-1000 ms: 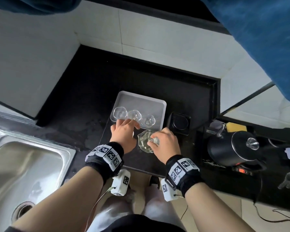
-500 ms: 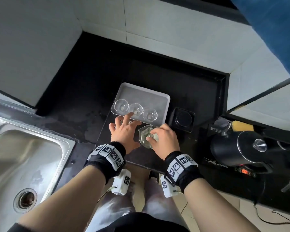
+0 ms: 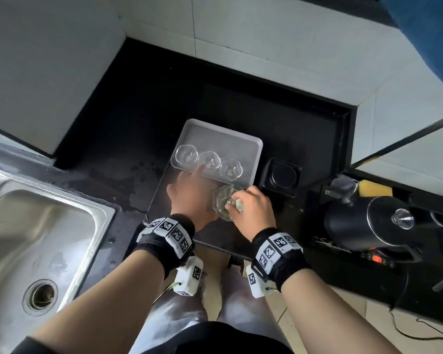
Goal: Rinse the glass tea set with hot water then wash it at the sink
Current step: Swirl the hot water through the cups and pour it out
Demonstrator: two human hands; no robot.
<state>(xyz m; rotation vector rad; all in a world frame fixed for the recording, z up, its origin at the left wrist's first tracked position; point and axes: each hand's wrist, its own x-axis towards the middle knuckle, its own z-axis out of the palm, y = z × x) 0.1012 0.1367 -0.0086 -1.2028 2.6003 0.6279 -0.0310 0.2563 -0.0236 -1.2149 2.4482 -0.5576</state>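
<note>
The lidded glass vessel point(image 3: 221, 200), faceted and clear, stands on the dark tea board point(image 3: 161, 200) just near of the white tray point(image 3: 220, 129). The right hand point(image 3: 253, 209) curls over its right side, and the fingertips pinch the lid knob point(image 3: 230, 201). The left hand point(image 3: 188, 194) lies just left of the vessel. It is blurred, but its fingers look stretched out and hold nothing, one reaching to the near rim of the middle glass cup point(image 3: 209, 160). The left glass cup point(image 3: 187, 155) and right glass cup point(image 3: 231, 168) flank it in a row along the tray's near edge; the tray's far half is bare.

Right of the tray, close by, sits a black square holder point(image 3: 281, 177). Farther right is a black kettle point(image 3: 356, 223) on a base with a red display point(image 3: 376, 258). The white print there is too small to read. The steel sink point(image 3: 49, 226) lies well to the left, with wet black counter point(image 3: 138, 111) between it and the board. Both wristbands point(image 3: 168, 229) carry square black-and-white marker codes.
</note>
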